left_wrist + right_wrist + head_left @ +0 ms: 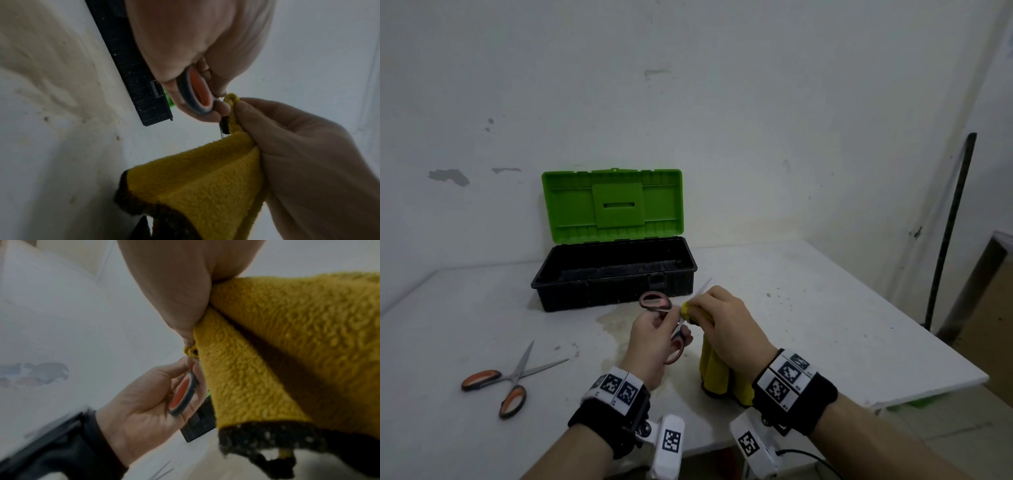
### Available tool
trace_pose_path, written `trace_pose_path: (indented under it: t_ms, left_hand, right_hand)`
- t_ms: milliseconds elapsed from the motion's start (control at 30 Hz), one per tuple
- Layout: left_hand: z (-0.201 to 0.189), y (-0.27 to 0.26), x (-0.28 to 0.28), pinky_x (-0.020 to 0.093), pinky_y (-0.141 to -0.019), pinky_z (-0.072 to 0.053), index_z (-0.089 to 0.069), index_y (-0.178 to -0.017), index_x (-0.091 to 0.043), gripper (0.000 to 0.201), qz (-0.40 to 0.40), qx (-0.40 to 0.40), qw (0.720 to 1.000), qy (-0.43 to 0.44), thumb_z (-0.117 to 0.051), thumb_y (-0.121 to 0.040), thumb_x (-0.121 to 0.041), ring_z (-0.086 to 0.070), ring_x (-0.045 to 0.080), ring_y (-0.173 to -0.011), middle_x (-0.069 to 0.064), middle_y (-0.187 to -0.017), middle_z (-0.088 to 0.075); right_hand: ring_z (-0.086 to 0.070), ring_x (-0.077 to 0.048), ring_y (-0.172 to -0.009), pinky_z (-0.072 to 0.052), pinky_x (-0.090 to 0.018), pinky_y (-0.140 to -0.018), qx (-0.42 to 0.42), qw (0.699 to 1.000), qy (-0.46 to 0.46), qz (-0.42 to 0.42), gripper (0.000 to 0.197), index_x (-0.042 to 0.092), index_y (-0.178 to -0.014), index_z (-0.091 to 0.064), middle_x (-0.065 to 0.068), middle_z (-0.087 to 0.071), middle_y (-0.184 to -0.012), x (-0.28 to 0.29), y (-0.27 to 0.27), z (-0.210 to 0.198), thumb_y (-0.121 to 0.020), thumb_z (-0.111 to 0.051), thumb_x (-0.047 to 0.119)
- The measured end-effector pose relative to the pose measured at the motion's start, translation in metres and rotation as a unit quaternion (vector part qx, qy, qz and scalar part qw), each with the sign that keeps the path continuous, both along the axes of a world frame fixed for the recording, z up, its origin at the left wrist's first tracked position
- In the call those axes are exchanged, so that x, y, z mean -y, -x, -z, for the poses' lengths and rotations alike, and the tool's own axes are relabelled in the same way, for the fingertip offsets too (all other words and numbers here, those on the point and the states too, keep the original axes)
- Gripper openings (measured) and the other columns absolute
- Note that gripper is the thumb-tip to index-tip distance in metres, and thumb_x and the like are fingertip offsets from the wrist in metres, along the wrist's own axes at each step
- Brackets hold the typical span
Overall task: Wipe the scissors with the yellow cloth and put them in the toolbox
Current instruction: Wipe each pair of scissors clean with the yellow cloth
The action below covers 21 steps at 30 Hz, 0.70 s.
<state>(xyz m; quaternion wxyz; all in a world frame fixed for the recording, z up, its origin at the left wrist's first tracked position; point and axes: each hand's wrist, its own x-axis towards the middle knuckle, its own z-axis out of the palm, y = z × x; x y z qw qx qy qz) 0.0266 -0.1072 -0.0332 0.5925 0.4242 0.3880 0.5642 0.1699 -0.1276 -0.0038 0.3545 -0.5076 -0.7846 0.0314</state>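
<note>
White tabletop (pixel 825 308), stained and speckled, runs back to a scuffed wall; nearest the viewer, in front of the toolbox (pixel 613 274), the left hand (pixel 650 346) curls round the handle loops of the scissors (pixel 659 308), while the right hand (pixel 729 325) pinches the yellow cloth (pixel 714 373) closed over the blades. Their long axis slants up and away toward the toolbox's front wall, tip poking past the right hand; beyond it the open box waits, its green lid upright, nearer the left hand, and a second pair of scissors (pixel 510 380) lies spread well left of the box.

The fluffy yellow cloth (pixel 207 178) has a dark speckled edge. The steel scissors (pixel 654 303) between the fingers have grey handles lined orange. The plastic toolbox (pixel 613 270) is black, its lid (pixel 613 205) bright green.
</note>
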Motion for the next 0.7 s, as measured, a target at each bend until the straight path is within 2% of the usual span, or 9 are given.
trace_pose_path:
  t_ms: [133, 233, 333, 400, 467, 533, 600, 700]
  left_hand:
    - [-0.001, 0.001, 0.002, 0.026, -0.054, -0.053, -0.064, -0.089, 0.006, 0.025, 0.000, -0.025, 1.000, -0.006, -0.053, -0.103, -0.012, -0.055, 0.019, -0.057, 0.012, -0.067, -0.058]
    - [0.003, 0.004, 0.001, 0.029, -0.056, -0.053, -0.062, -0.087, 0.006, 0.022, -0.007, -0.032, 0.999, 0.011, -0.057, -0.100, -0.011, -0.057, 0.019, -0.055, 0.012, -0.065, -0.056]
    - [0.005, 0.005, 0.001, 0.028, -0.051, -0.048, -0.058, -0.083, 0.000, 0.021, -0.009, -0.026, 0.999, 0.033, -0.058, -0.100, -0.012, -0.057, 0.018, -0.053, 0.012, -0.066, -0.054]
    - [0.003, 0.005, 0.001, 0.024, -0.048, -0.050, -0.057, -0.088, 0.001, 0.017, -0.014, -0.017, 0.999, 0.038, -0.057, -0.101, -0.011, -0.055, 0.019, -0.054, 0.013, -0.068, -0.054]
    - [0.002, 0.004, 0.001, 0.027, -0.051, -0.053, -0.057, -0.093, 0.002, 0.016, -0.005, -0.013, 0.999, 0.032, -0.056, -0.101, -0.011, -0.054, 0.018, -0.054, 0.013, -0.070, -0.055]
    - [0.002, 0.003, 0.001, 0.027, -0.052, -0.053, -0.058, -0.093, 0.004, 0.017, 0.005, -0.016, 1.000, 0.025, -0.056, -0.101, -0.011, -0.054, 0.017, -0.054, 0.012, -0.070, -0.055]
    - [0.001, 0.001, 0.002, 0.024, -0.047, -0.049, -0.058, -0.093, 0.004, 0.016, 0.001, -0.025, 0.999, 0.028, -0.056, -0.101, -0.011, -0.053, 0.019, -0.053, 0.015, -0.071, -0.054]
    - [0.003, 0.003, 0.002, 0.020, -0.042, -0.044, -0.058, -0.093, 0.004, 0.016, -0.014, -0.040, 0.999, 0.032, -0.057, -0.100, -0.010, -0.053, 0.019, -0.053, 0.019, -0.076, -0.051]
  right_hand:
    - [-0.056, -0.025, -0.079, -0.052, -0.043, -0.069, 0.066, 0.998, -0.009, 0.012, 0.015, 0.014, -0.102, -0.066, -0.004, -0.052, -0.099, -0.006, 0.002, 0.007, -0.099, -0.053, 0.020]
    - [-0.056, -0.023, -0.078, -0.053, -0.040, -0.072, 0.040, 0.997, 0.009, 0.071, 0.015, 0.015, -0.096, -0.066, -0.002, -0.050, -0.097, -0.016, -0.007, -0.002, -0.097, -0.051, 0.014]
    - [-0.057, -0.022, -0.084, -0.051, -0.034, -0.076, -0.015, 0.993, 0.021, 0.117, 0.018, 0.014, -0.098, -0.068, -0.002, -0.052, -0.098, -0.021, -0.019, -0.015, -0.097, -0.051, 0.014]
    - [-0.057, -0.022, -0.084, -0.050, -0.033, -0.075, -0.019, 0.996, 0.017, 0.080, 0.016, 0.015, -0.098, -0.069, -0.001, -0.053, -0.098, -0.016, -0.016, -0.016, -0.097, -0.053, 0.016]
    - [-0.058, -0.022, -0.083, -0.051, -0.036, -0.075, 0.019, 0.999, 0.031, 0.021, 0.015, 0.017, -0.098, -0.069, -0.002, -0.053, -0.099, -0.007, -0.007, -0.008, -0.097, -0.054, 0.018]
    - [-0.057, -0.022, -0.085, -0.051, -0.039, -0.076, 0.055, 0.998, 0.044, 0.001, 0.016, 0.017, -0.101, -0.068, -0.002, -0.053, -0.101, -0.005, -0.001, 0.002, -0.098, -0.053, 0.021]
    - [-0.057, -0.023, -0.086, -0.051, -0.040, -0.077, 0.048, 0.998, 0.045, 0.018, 0.019, 0.017, -0.103, -0.068, -0.003, -0.054, -0.102, -0.012, -0.006, 0.005, -0.100, -0.050, 0.024]
    - [-0.058, -0.024, -0.086, -0.051, -0.039, -0.078, 0.013, 0.996, 0.038, 0.085, 0.018, 0.015, -0.099, -0.067, -0.002, -0.054, -0.099, -0.026, -0.021, 0.001, -0.099, -0.050, 0.019]
